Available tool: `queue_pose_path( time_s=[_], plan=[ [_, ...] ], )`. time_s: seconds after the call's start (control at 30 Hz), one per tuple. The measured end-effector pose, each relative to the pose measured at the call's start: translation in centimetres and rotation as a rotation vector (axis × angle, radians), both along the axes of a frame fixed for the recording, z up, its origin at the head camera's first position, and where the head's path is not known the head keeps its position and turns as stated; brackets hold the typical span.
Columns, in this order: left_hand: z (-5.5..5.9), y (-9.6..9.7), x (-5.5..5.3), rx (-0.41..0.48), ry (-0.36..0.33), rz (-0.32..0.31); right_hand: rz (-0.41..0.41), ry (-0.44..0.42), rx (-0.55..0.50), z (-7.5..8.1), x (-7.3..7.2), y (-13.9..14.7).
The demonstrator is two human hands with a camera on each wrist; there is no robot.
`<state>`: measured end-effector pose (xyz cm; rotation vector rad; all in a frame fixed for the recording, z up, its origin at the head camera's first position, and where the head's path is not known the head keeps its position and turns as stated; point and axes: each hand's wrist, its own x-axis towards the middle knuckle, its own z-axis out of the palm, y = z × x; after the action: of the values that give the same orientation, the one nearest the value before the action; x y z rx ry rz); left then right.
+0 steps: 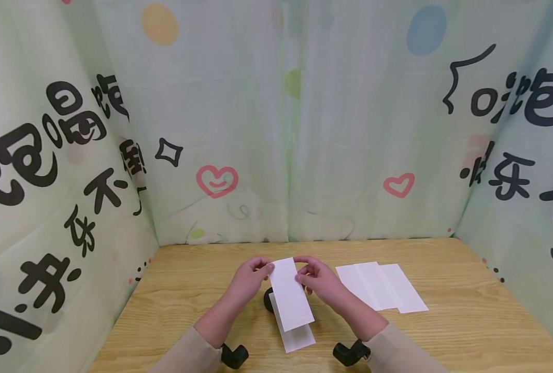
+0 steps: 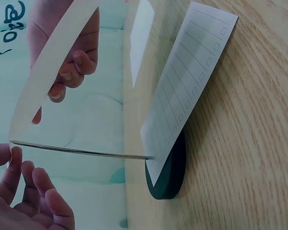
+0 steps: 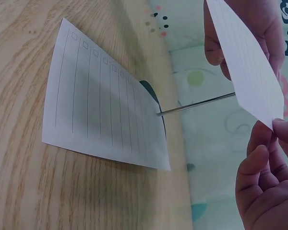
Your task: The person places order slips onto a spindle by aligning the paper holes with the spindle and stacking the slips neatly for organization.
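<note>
A paper spike has a thin metal rod (image 2: 81, 151) and a round black base (image 2: 170, 179). One white slip (image 2: 189, 76), printed with lines and small checkboxes, is run through by the rod and sits low, tilted beside the base. Over the rod's top a second white slip (image 1: 290, 292) is held between both hands. Left thumb and fingertips pinch one edge of it, the left hand (image 1: 251, 275) being at its left side. On the opposite side, the right hand (image 1: 320, 280) pinches the other edge. Whether the rod's tip pierces this upper slip, I cannot tell.
More white slips (image 1: 365, 286) lie overlapping on the wooden table (image 1: 173, 305), to the right of the right hand. Black curved pieces (image 1: 234, 356) are on both wrists. A printed curtain (image 1: 239, 124) hangs behind the table and along both sides.
</note>
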<state>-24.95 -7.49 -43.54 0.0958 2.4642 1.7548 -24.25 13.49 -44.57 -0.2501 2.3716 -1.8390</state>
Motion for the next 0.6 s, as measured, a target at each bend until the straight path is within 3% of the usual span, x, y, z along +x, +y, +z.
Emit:
queue_pose_path(
  time_s=[0.3,0.37,0.6],
  plan=[
    [0.06,-0.16,-0.02,-0.008,0.006,-0.016,-0.011,-0.006,0.019,0.00,0.21,-0.26],
    [0.03,-0.20,-0.05,-0.015,0.004,-0.018,-0.026,-0.007,0.031,0.62,0.65,-0.57],
    [-0.10,-0.31,-0.16,0.002,-0.024,-0.033,-0.001,-0.008,0.027,-0.26,0.13,-0.23]
  ],
)
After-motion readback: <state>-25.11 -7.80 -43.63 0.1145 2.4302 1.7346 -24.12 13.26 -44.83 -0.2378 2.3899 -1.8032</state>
